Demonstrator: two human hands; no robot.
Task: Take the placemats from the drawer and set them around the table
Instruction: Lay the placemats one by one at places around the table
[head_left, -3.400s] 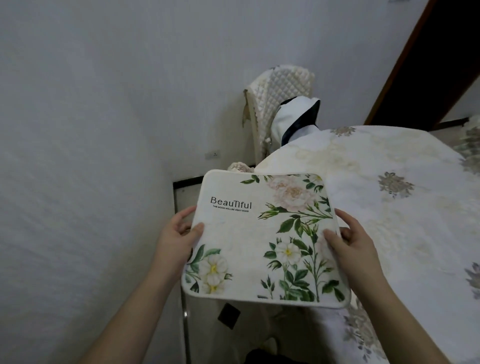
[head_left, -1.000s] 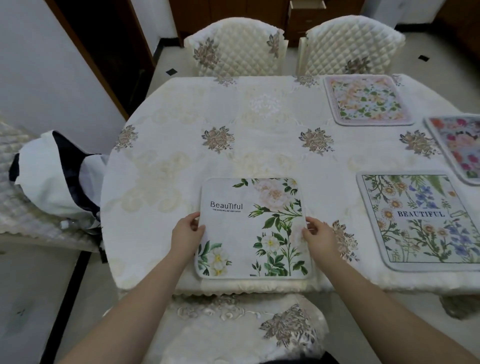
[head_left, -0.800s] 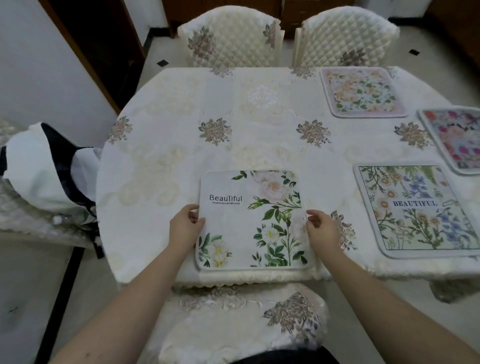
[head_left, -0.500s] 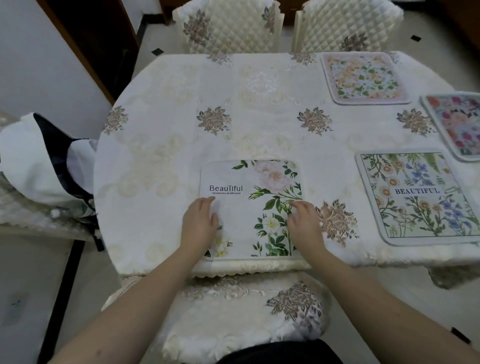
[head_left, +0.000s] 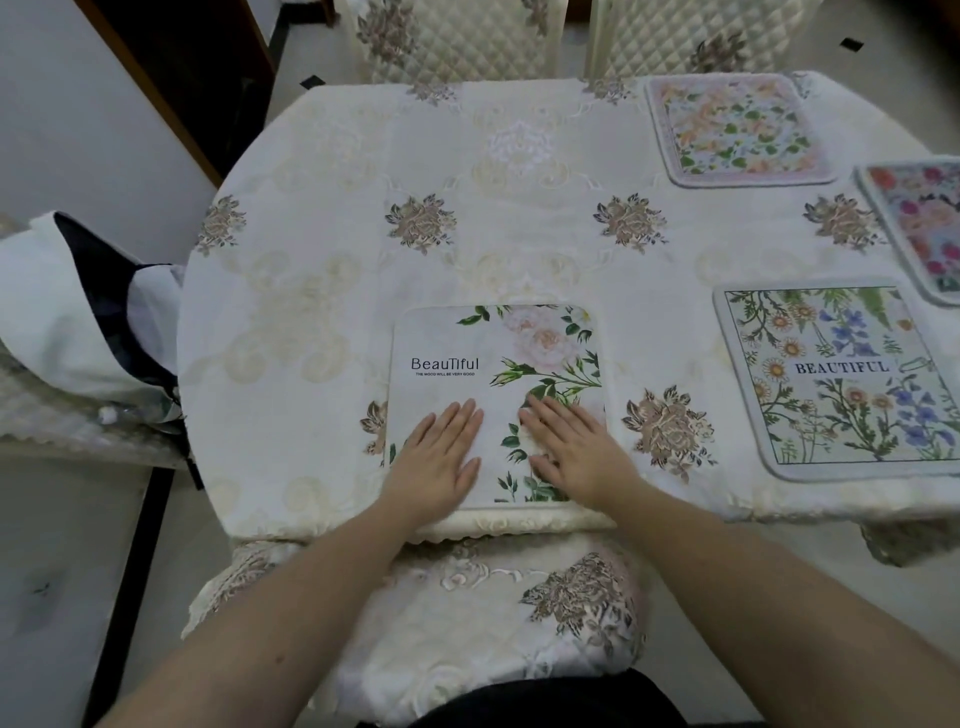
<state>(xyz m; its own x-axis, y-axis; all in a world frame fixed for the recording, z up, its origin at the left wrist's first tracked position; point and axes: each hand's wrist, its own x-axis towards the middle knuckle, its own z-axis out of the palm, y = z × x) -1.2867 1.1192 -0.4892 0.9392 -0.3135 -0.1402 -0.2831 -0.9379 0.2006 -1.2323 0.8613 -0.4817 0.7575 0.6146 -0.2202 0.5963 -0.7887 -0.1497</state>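
Soft, probably light white placemat (head_left: 496, 364): we press it with left hand (head_left: 441, 457) and right hand (head_left: 574, 452) flat, fingers straight; lift by its side edges.

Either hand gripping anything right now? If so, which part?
Nothing is gripped. The left hand and the right hand lie flat, fingers straight, pressing the near half of the white rose placemat onto the table.

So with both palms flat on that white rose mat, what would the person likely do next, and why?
Probably lift both hands away. The white rose placemat already lies flat and square at the table edge, with left hand and right hand merely pressing it.
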